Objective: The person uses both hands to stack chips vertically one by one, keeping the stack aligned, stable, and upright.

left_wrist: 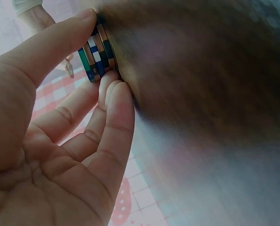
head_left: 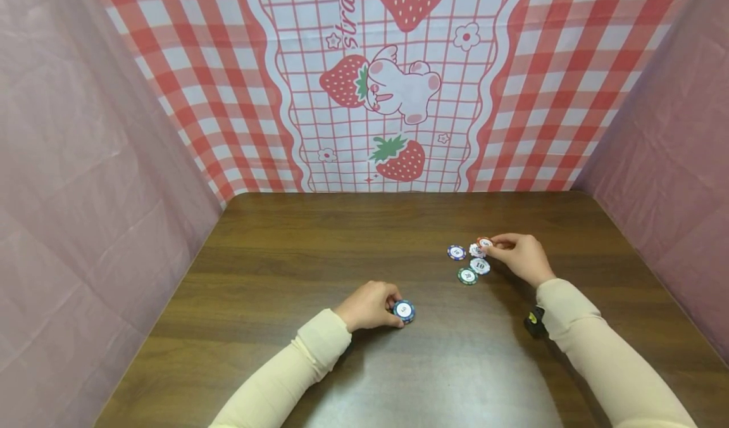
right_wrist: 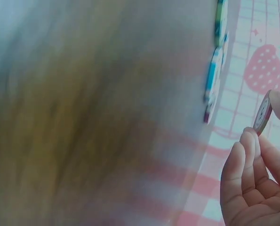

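Between thumb and fingers, my left hand (head_left: 370,306) grips a short stack of poker chips (head_left: 404,311) that stands at the table's middle; the left wrist view shows the layered edges of the stack (left_wrist: 98,54). My right hand (head_left: 521,257) pinches a red-rimmed poker chip (head_left: 485,242), which the right wrist view shows tilted and raised off the table. Just beneath and beside it lie a white chip (head_left: 476,251), partly covered, a blue chip (head_left: 456,252), a white chip marked 10 (head_left: 480,266) and a green chip (head_left: 467,276).
The brown wooden table (head_left: 273,244) meets a strawberry-print checked cloth (head_left: 364,124) at its back edge. Pink cloths (head_left: 74,181) hang at both sides. A small black device (head_left: 534,321) sits at the right wrist.
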A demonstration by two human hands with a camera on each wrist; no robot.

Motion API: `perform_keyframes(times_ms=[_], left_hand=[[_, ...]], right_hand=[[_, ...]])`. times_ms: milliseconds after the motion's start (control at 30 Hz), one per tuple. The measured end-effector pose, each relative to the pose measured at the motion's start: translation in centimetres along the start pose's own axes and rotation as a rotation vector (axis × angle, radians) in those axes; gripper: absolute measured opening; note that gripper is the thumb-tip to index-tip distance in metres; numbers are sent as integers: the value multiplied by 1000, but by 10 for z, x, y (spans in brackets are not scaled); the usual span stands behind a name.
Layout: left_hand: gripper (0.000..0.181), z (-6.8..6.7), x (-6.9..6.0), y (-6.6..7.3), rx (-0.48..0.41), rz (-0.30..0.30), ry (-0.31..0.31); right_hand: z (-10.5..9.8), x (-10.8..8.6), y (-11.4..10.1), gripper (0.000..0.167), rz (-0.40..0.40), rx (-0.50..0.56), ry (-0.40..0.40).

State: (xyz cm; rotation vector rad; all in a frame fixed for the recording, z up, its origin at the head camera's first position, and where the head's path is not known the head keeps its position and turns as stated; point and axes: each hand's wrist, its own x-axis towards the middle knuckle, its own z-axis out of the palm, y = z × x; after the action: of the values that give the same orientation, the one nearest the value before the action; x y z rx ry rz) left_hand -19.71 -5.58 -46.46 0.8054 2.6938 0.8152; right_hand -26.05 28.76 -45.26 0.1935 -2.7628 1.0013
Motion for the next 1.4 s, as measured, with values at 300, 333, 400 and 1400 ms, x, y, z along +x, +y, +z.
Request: perform_keyframes(times_ms=[300,333,400,1400], left_hand=[[33,-1,0,1,6,-4,-2],[33,0,0,1,8,-3,-2],[33,0,0,0,9,-2,-2],[33,-1,1,2,3,11,-2]], right_hand=[[10,-6,-23,37,-47,46,-50],[12,-7,-26,37,-57,48,-56],[14,-8,-32,36,-75,50,-65],[61,-42,-91,28,-325,157,-270]])
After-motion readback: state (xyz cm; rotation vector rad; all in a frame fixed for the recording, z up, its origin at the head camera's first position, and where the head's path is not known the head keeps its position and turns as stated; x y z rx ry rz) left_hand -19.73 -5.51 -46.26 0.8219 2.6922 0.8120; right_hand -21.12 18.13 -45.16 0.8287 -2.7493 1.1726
